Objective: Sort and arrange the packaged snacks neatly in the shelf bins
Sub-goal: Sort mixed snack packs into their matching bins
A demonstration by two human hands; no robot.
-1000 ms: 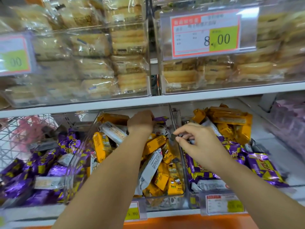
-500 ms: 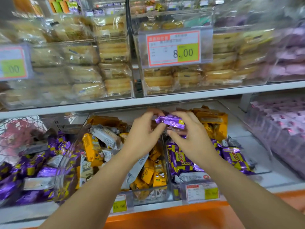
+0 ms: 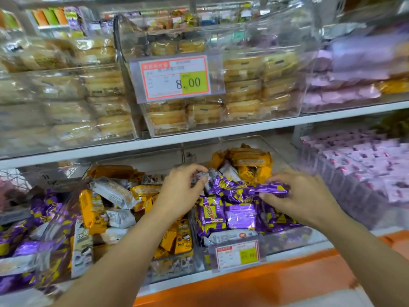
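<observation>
My right hand [image 3: 296,196] grips a purple snack pack [image 3: 269,189] over the right clear bin [image 3: 287,239], which holds purple packs in front and orange packs [image 3: 247,160] behind. At the top of the divider between the bins, my left hand [image 3: 180,191] pinches a small grey-white pack [image 3: 202,175]. The middle bin [image 3: 174,265] holds mixed orange, white and purple packs. A white pack [image 3: 111,191] lies on top there.
A left bin [image 3: 20,269] holds mostly purple packs. Upper shelf bins hold pale cakes behind an 8.00 price tag [image 3: 174,78]. Pink packs [image 3: 363,160] fill the bin at far right. An orange ledge [image 3: 254,282] runs below the shelf edge.
The purple pack held between both hands has moved right and down with my right hand over the right bin. My left hand has let go of it and now pinches a grey-white pack.
</observation>
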